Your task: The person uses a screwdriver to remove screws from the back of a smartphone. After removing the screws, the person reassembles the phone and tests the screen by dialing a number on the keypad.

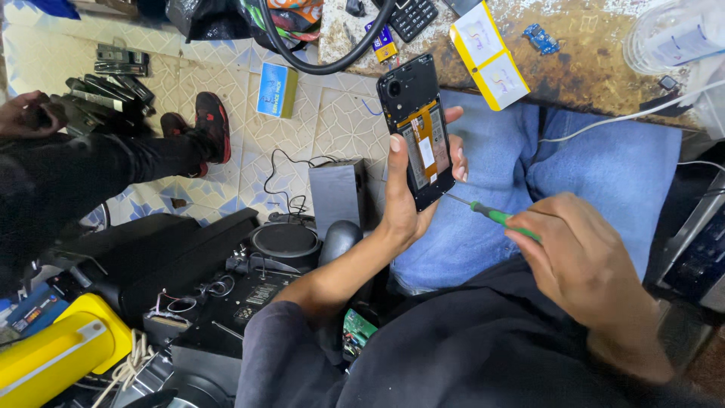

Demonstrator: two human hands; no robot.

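Observation:
My left hand (408, 198) holds an opened black phone (418, 128) upright over my lap, its back cover off and a yellow-orange strip and inner parts showing. My thumb rests on its left edge, my fingers wrap its right side. My right hand (580, 266) grips a green-handled screwdriver (492, 216). The thin metal tip points left and touches the phone's lower right edge.
A stained workbench (589, 60) lies ahead with a yellow-edged white box (489, 54), a small blue circuit board (541, 38), a keypad device (412, 17) and a clear plastic tub (672, 34). Another person in black (68, 181) sits left on the tiled floor. Speaker parts (287, 242) and a yellow object (57, 351) crowd the lower left.

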